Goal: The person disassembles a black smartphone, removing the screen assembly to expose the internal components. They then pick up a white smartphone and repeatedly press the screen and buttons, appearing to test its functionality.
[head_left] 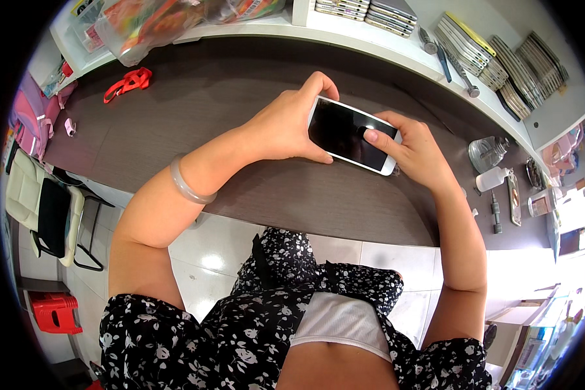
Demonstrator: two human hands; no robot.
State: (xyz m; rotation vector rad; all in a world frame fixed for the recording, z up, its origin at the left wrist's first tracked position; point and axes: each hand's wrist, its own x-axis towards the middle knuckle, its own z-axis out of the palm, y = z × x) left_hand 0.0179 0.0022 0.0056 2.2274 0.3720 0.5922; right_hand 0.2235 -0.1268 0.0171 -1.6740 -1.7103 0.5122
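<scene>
Above the dark wooden desk (266, 195), a white smartphone (344, 133) with a black screen is held sideways between both hands. My left hand (289, 123) grips its left end, the thumb along the near edge and the fingers at the far edge. At the right end, my right hand (413, 146) is closed on the phone with the thumb lying on the screen. The fingers behind the phone are mostly hidden. A pale bangle (187, 185) circles my left forearm.
A red strap (129, 83) lies at the desk's far left. Along the back runs a white shelf (344, 36) with stacked phones (391, 16) and a screwdriver (444, 62). At the right stand a glass jar (486, 155), a white bottle (493, 179) and a screwdriver-like tool (496, 213).
</scene>
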